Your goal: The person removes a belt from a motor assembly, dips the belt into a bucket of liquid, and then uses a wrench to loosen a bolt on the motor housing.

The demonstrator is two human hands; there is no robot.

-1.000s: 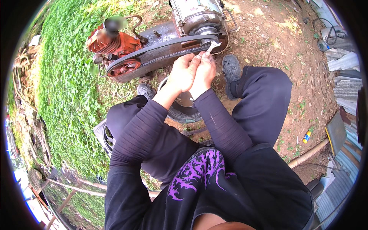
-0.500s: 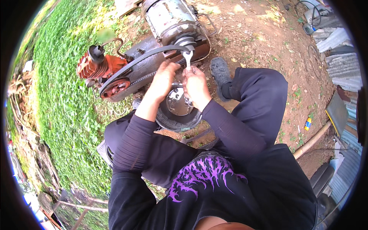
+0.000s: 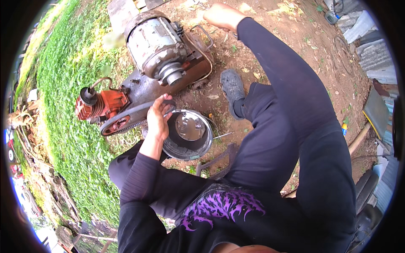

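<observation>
My left hand [image 3: 157, 120] is closed round the free end of a black drive belt [image 3: 139, 111], which still loops over the red wheel of an air compressor's pump [image 3: 110, 101]. The motor pulley [image 3: 171, 74] on the grey electric motor [image 3: 155, 46] is bare of the belt. Beside the left hand stands a round, shiny tub [image 3: 206, 141] with small items inside. My right hand [image 3: 224, 17] reaches far out over the dirt beyond the motor, its fingers curled; what they hold, if anything, is hidden.
A rust-brown tank [image 3: 195, 69] lies under the motor. My shoe [image 3: 232, 88] rests on dirt to the right of the tub. Green plants [image 3: 76, 139] cover the left side. Corrugated sheets [image 3: 375, 59] and a board [image 3: 376, 111] lie at the right.
The belt has come off the motor pulley and moved nearer with my left hand. My right hand, earlier holding a wrench at the pulley, has swung far out to the upper right.
</observation>
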